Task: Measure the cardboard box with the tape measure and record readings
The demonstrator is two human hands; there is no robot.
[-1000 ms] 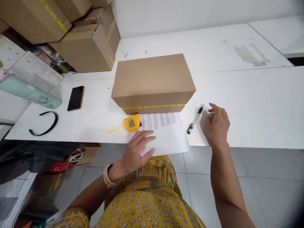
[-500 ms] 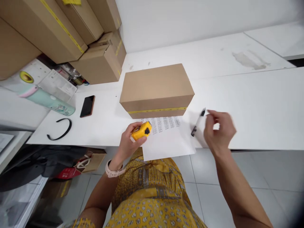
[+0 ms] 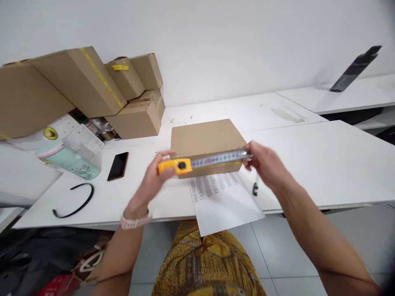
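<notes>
My left hand (image 3: 156, 174) grips a yellow tape measure (image 3: 176, 165) held in the air just in front of a closed cardboard box (image 3: 205, 139) on the white table (image 3: 321, 160). Its blade (image 3: 219, 158) is pulled out to the right along the box's near top edge. My right hand (image 3: 262, 162) pinches the blade's end at the box's right corner. A printed paper sheet (image 3: 224, 197) lies below the box and hangs over the table edge. A black pen (image 3: 255, 188) lies to its right, partly hidden by my right wrist.
A black phone (image 3: 117, 165), a black curved band (image 3: 74, 201) and a mint-green bottle (image 3: 69, 160) lie on the table's left part. Stacked cardboard boxes (image 3: 92, 88) stand against the wall at the back left. Bags lie on the floor under the table.
My left hand picked the tape measure up off the paper. My right hand left the pen and pulled the blade out to the right along the box. The camera tilted up.
</notes>
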